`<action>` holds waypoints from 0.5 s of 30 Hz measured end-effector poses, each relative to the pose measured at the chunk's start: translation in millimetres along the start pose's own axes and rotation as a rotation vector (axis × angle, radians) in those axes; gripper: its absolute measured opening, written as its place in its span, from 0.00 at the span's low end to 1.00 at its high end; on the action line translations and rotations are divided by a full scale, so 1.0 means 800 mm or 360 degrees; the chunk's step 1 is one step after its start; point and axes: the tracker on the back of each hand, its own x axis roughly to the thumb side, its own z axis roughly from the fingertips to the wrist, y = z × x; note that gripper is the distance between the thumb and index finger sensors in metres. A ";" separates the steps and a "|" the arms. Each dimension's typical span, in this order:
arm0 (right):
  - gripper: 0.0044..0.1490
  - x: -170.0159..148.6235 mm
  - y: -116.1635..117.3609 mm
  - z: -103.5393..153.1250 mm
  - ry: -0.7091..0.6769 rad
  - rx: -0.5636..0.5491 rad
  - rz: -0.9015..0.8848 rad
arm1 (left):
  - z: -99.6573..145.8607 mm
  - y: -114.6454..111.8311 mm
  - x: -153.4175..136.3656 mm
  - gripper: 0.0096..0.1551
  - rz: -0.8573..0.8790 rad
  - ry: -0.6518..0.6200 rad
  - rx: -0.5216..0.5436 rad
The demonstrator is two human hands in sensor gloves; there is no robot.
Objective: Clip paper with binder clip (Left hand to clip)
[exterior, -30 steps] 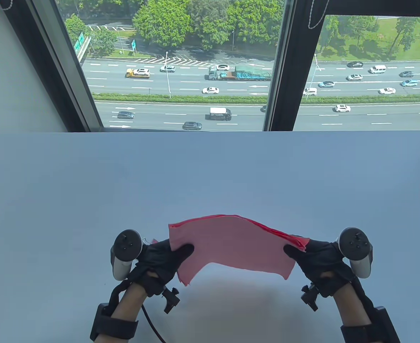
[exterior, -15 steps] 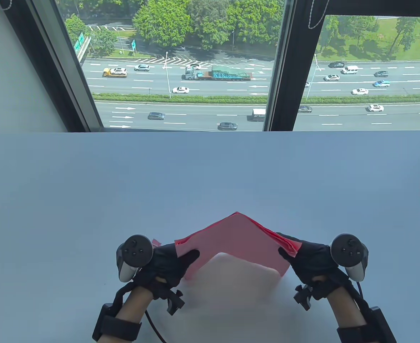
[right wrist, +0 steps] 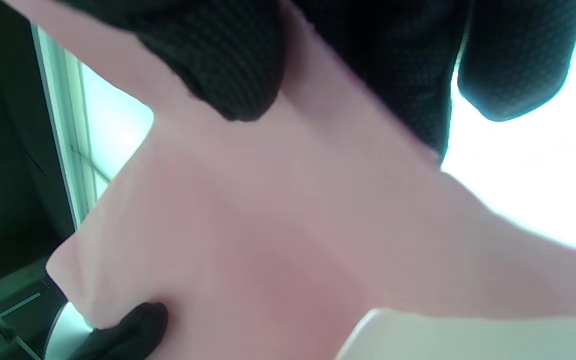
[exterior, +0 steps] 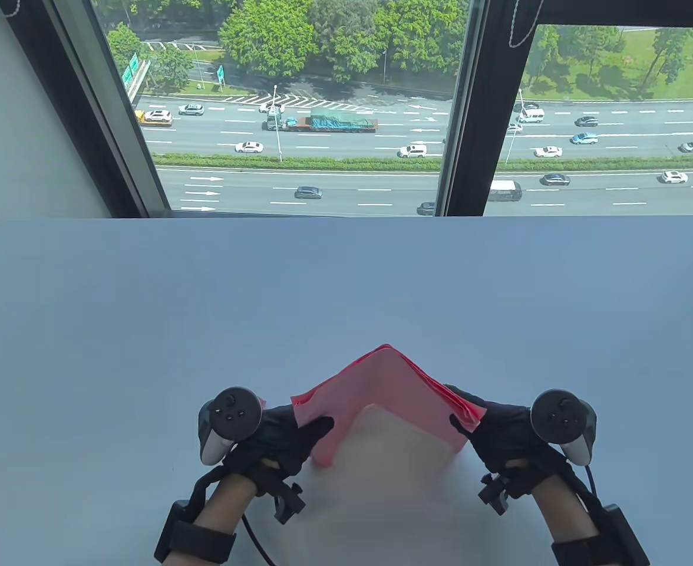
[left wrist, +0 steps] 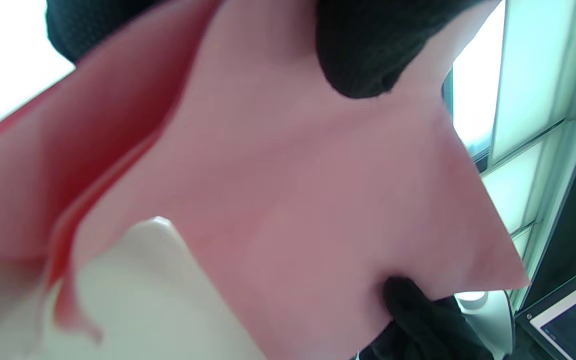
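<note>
A stack of pink paper sheets is held above the table between both hands and bows up into a tent with its peak at the far side. My left hand grips the paper's left edge, thumb on top. My right hand grips the right edge the same way. The left wrist view shows the paper close up under my left thumb. The right wrist view shows the paper under my right thumb. A small pink bit shows behind my left hand; I cannot tell what it is. No binder clip is clearly visible.
The white table stretches to a window at its far edge. A laptop screen shows at the lower right of the left wrist view.
My hands have moved closer together. The paper, gently arched a second ago, now bends into a sharp tent shape.
</note>
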 end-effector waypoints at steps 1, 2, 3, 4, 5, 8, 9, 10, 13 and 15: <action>0.31 0.005 -0.004 0.001 -0.0024 -0.0028 -0.0018 | 0.000 0.002 0.004 0.30 0.0035 -0.0039 0.0036; 0.31 0.009 -0.006 0.002 -0.0051 -0.0074 -0.0042 | 0.001 0.004 0.009 0.30 0.0078 -0.0053 0.0061; 0.31 0.010 -0.006 0.002 -0.0059 -0.0082 -0.0046 | 0.001 0.005 0.010 0.31 0.0085 -0.0048 0.0069; 0.32 0.008 -0.004 0.001 -0.0032 -0.0042 -0.0024 | 0.000 0.004 0.008 0.31 0.0059 -0.0002 0.0039; 0.33 0.005 -0.001 0.000 0.0007 0.0020 0.0004 | 0.000 0.003 0.005 0.33 0.0024 0.0058 -0.0016; 0.33 -0.011 0.012 -0.002 0.0107 0.0183 0.0090 | -0.001 -0.004 -0.012 0.32 -0.0069 0.0134 -0.0155; 0.33 -0.013 0.013 -0.002 0.0120 0.0191 0.0063 | -0.002 -0.004 -0.013 0.31 -0.0027 0.0131 -0.0151; 0.33 -0.015 0.013 -0.003 0.0134 0.0198 0.0012 | -0.002 -0.003 -0.013 0.31 0.0015 0.0143 -0.0125; 0.32 -0.016 0.006 -0.005 0.0151 0.0163 -0.0033 | -0.003 0.004 -0.014 0.30 0.0027 0.0139 -0.0135; 0.31 -0.020 -0.003 -0.006 0.0174 0.0148 -0.0115 | -0.003 0.010 -0.014 0.29 0.0111 0.0158 -0.0155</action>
